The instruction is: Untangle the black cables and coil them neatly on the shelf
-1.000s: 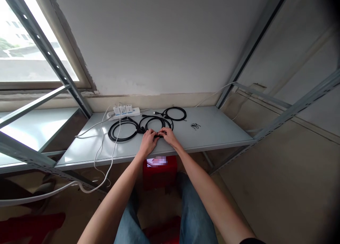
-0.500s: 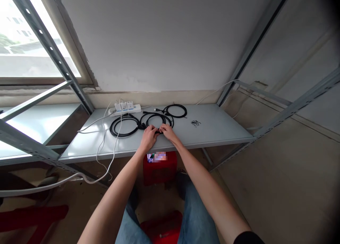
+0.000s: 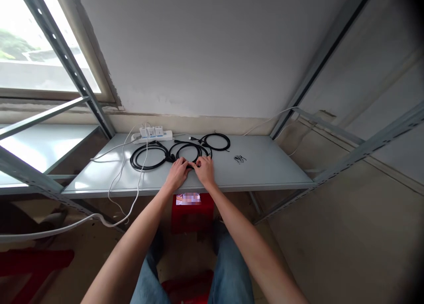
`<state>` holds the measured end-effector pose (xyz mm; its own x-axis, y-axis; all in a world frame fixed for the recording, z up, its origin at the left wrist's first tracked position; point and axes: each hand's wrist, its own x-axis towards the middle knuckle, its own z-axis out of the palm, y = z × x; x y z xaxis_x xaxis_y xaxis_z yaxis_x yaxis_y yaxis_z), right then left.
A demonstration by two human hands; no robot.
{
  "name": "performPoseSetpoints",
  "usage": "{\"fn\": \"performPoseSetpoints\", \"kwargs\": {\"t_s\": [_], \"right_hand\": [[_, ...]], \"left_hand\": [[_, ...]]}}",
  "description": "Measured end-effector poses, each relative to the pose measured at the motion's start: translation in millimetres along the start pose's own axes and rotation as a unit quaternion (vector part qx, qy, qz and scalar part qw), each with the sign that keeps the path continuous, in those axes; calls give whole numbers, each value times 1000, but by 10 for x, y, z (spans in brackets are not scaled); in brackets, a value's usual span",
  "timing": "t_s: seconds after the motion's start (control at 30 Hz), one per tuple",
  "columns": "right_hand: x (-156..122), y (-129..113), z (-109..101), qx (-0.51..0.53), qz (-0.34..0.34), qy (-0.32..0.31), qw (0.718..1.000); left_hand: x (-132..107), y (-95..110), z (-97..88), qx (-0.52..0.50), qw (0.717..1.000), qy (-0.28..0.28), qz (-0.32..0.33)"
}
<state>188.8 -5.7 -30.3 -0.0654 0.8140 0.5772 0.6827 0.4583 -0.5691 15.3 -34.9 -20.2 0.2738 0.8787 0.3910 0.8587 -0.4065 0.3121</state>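
Both hands meet at the near edge of a coiled black cable [image 3: 188, 149] lying in the middle of a grey metal shelf [image 3: 265, 171]. My left hand [image 3: 177, 172] and my right hand [image 3: 205, 170] have fingers curled and pinched on the cable's front loop, close together. A second black coil [image 3: 147, 156] lies just to the left, touching the first. A third, smaller coil [image 3: 217, 142] lies behind and to the right.
A white power strip [image 3: 152, 135] with plugged adapters sits at the shelf's back, white cords [image 3: 129, 180] trailing off the front edge to the floor. Small black ties [image 3: 240, 159] lie right of the coils. Metal uprights frame both sides. A red stool [image 3: 192, 213] stands below.
The view has shifted slightly, and both hands stay on the middle coil. They have drawn a little nearer the shelf's front edge.
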Motion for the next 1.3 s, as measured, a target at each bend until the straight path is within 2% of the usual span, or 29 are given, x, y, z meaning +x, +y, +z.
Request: {"fn": "performPoseSetpoints", "kwargs": {"t_s": [0.23,0.43,0.6,0.7,0.87,0.97,1.1,1.3], "right_hand": [[42,5,45,40,9,-67,997],[88,-4,67,100,-5,-80,992],[161,52,131,182,51,-145,971],[206,34,147,186,79,-168,965],[208,0,104,149,70,-165,972],[153,43,77,193,46,-161,967],[91,85,63,271,54,-138,951],[79,2,14,222,42,-118,967]], "left_hand": [[-19,28,-38,1,1000,20,-17],[-26,35,-45,31,999,18,-14],[-10,44,-70,57,998,-7,-20],[-10,54,-88,55,998,-12,-18],[-18,35,-73,54,998,5,-11],[-8,5,-46,49,999,4,-3],[9,-13,-24,46,999,3,-6],[-8,-3,-42,36,999,5,-2]]}}
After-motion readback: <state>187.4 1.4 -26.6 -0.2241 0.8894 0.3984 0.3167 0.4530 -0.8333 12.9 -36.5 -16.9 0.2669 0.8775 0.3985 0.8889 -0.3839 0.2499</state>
